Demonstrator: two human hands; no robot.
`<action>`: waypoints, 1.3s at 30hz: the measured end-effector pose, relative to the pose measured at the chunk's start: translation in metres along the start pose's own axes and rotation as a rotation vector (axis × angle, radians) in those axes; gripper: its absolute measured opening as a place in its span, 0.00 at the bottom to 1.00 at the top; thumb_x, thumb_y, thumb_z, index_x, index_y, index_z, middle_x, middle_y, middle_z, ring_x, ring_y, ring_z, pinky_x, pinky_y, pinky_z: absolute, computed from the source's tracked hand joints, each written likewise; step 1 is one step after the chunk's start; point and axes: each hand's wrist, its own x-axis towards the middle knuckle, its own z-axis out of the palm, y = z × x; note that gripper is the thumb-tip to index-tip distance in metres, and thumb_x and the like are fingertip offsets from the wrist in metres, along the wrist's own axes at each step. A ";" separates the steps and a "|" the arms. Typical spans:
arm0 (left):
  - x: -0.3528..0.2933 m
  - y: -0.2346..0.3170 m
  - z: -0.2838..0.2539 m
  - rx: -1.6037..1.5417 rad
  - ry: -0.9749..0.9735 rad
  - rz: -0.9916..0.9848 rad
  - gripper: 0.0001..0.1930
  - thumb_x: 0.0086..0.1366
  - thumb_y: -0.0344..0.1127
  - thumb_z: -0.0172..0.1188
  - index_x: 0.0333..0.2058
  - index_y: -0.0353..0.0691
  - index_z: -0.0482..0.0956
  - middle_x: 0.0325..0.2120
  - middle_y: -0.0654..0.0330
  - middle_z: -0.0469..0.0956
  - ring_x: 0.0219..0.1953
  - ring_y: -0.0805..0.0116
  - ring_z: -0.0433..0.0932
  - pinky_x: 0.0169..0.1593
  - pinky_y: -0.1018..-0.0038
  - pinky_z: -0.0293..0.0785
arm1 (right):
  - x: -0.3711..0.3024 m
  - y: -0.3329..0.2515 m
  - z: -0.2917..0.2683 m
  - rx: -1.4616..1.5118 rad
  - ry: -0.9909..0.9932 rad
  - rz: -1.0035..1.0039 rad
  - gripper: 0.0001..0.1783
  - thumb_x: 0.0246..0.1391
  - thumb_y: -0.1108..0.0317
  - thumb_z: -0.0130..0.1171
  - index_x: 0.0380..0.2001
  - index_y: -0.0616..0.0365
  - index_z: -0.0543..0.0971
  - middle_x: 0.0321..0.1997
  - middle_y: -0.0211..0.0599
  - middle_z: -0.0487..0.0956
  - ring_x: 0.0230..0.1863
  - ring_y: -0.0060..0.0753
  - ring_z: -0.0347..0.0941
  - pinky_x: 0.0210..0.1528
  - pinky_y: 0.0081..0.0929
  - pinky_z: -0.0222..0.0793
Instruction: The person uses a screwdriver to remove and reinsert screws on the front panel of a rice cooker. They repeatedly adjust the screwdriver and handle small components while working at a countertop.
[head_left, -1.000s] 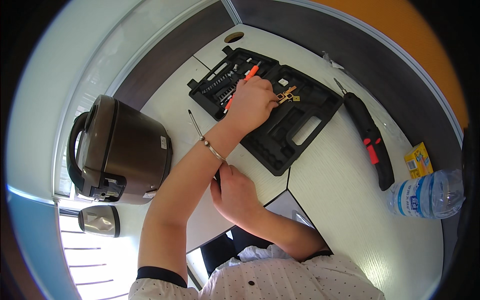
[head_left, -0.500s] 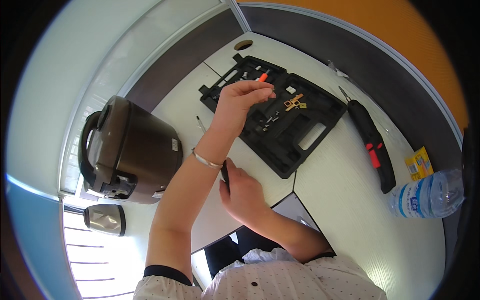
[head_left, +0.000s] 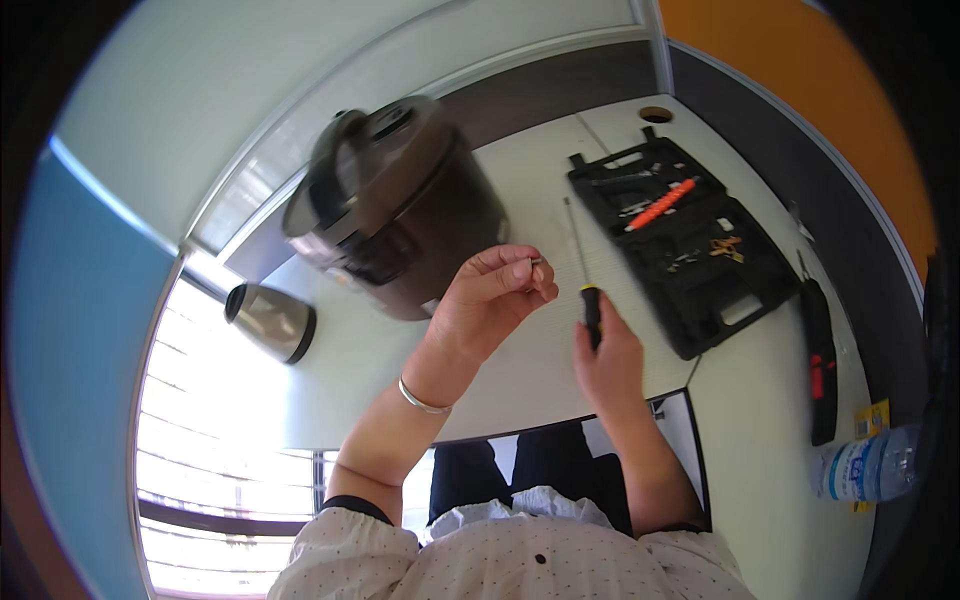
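My left hand (head_left: 490, 297), with a silver bracelet on its wrist, pinches a tiny metallic piece (head_left: 537, 261) between thumb and fingers. The piece is too small to name. To its right, my right hand (head_left: 612, 362) grips the black handle of a screwdriver (head_left: 591, 318), whose long thin shaft points away from me. Just beyond my left hand stands a brown rice cooker (head_left: 455, 215), somewhat blurred. An open black tool case (head_left: 705, 305) lies right of the screwdriver, with small metal bits, brass-coloured parts (head_left: 727, 249) and an orange-red rod-like tool (head_left: 660, 205) in it.
A black power screwdriver with red buttons (head_left: 822, 360) lies right of the case. Nearer me are a yellow box (head_left: 878, 416) and a water bottle (head_left: 868, 465) on its side. A silver, black-rimmed vessel (head_left: 270, 320) is at left. Partition walls (head_left: 560, 80) border the white table (head_left: 530, 365).
The view has turned left. My left hand has drawn back from above the tool case to near the rice cooker. The screwdriver in my right hand now shows fully.
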 end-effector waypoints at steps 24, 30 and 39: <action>-0.066 0.064 -0.053 1.685 0.844 1.211 0.07 0.45 0.24 0.65 0.25 0.40 0.81 0.24 0.65 0.67 0.29 0.70 0.65 0.34 0.75 0.61 | -0.003 -0.014 -0.002 -0.094 -0.063 0.128 0.24 0.53 0.69 0.51 0.53 0.66 0.67 0.32 0.44 0.76 0.31 0.31 0.75 0.35 0.25 0.70; -0.065 0.061 -0.054 1.693 0.881 1.249 0.06 0.45 0.23 0.65 0.25 0.38 0.80 0.24 0.64 0.67 0.30 0.70 0.65 0.34 0.76 0.61 | -0.003 -0.018 -0.004 -0.089 -0.079 0.153 0.24 0.53 0.70 0.51 0.53 0.66 0.66 0.34 0.46 0.77 0.33 0.33 0.76 0.37 0.26 0.70; -0.064 0.058 -0.053 1.655 0.931 1.241 0.06 0.46 0.22 0.65 0.25 0.35 0.80 0.25 0.64 0.68 0.29 0.72 0.66 0.33 0.79 0.62 | -0.003 -0.015 -0.003 -0.055 -0.078 0.145 0.23 0.53 0.71 0.51 0.53 0.65 0.66 0.34 0.44 0.76 0.34 0.31 0.76 0.38 0.25 0.70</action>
